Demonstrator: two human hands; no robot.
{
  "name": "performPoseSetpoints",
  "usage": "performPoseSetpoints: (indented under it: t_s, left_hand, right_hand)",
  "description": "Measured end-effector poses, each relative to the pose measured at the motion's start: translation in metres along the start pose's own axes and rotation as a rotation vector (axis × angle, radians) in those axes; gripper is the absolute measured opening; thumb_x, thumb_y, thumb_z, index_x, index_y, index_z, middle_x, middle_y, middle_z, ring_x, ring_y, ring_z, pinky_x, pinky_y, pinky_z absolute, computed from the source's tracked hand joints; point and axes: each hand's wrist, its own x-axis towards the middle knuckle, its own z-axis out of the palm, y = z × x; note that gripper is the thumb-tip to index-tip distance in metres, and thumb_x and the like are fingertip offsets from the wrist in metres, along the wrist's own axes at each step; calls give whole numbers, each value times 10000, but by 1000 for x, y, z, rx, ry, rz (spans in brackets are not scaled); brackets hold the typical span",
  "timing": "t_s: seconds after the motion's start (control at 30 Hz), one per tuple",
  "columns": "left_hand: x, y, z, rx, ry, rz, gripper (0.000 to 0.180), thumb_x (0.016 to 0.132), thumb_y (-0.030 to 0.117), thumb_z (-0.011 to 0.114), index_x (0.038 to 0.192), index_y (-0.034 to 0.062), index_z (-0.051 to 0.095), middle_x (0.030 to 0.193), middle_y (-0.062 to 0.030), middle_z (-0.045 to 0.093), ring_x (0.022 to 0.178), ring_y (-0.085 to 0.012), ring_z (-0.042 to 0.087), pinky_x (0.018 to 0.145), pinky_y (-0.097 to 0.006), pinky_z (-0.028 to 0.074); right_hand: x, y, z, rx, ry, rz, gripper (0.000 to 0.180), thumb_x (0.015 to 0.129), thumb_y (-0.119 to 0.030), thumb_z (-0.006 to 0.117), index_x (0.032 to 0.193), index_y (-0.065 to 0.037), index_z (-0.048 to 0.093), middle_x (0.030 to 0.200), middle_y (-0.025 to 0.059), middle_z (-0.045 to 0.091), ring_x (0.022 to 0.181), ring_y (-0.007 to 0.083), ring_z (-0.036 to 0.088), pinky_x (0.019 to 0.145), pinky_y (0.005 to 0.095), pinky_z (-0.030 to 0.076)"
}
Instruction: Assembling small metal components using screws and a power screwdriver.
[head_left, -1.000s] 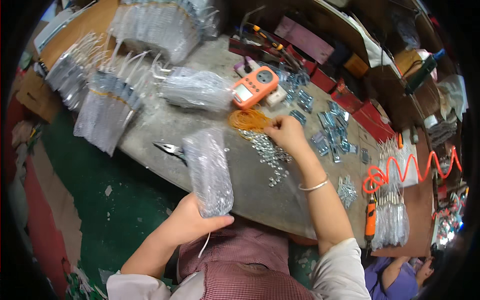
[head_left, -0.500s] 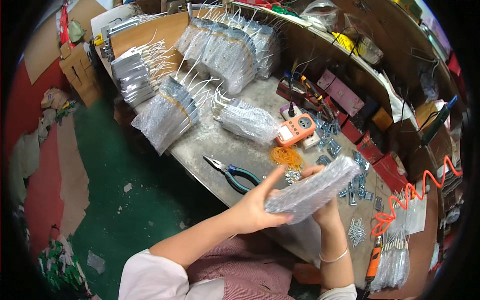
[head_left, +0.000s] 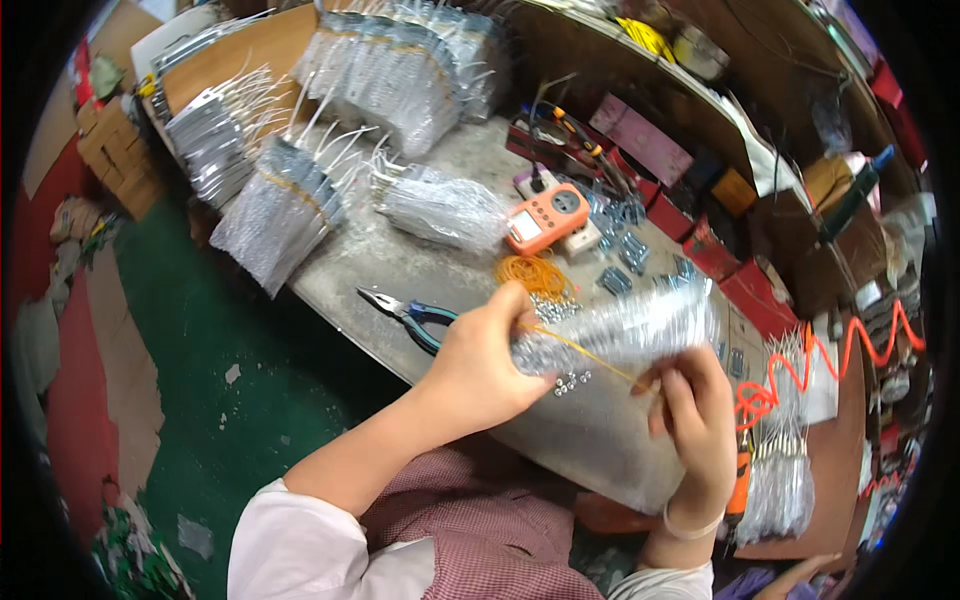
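Note:
A bubble-wrapped bundle is tilted above the front of the workbench. My left hand is closed round its left end. A yellow rubber band runs stretched across the bundle's near side, from the left hand to my right hand. The right hand's fingers pinch the band just off the bundle's lower right. Beyond my left hand lie a heap of rubber bands and small metal nuts, partly covered by the bundle. Blue-handled pliers rest beside the left hand, their handles partly hidden.
An orange meter stands behind the rubber bands. Wrapped bundles with white wires fill the bench's left and back. Red bins line the back right. An orange coiled cord hangs at right; another person's arm shows at the lower right edge.
My right hand has left the bundle's underside and now pulls a rubber band toward the lower right. My left hand still grips the bundle. The whole view has shifted slightly.

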Motion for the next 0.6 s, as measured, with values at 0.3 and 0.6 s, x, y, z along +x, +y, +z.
performPoseSetpoints:
  t_s: [0.3, 0.6]
  left_hand:
    - [16, -19, 20, -833, 89, -392, 363, 778, 66, 669, 1108, 7, 531, 966, -72, 624, 831, -133, 597, 708, -267, 486]
    - [-20, -16, -13, -1088, -215, -366, 424, 709, 102, 710, 1091, -28, 579, 904, -112, 646, 779, -182, 639, 692, -291, 502]
  right_hand:
    - [-10, -15, 60, -311, -1427, -413, 511, 881, -84, 536, 1377, -108, 418, 1318, 162, 477, 828, 279, 652, 669, 339, 541]
    - [10, 113, 54, 1343, -264, 69, 1068, 687, -563, 744, 1447, -2, 246, 1493, 268, 221, 1369, 327, 313, 1120, 529, 208]
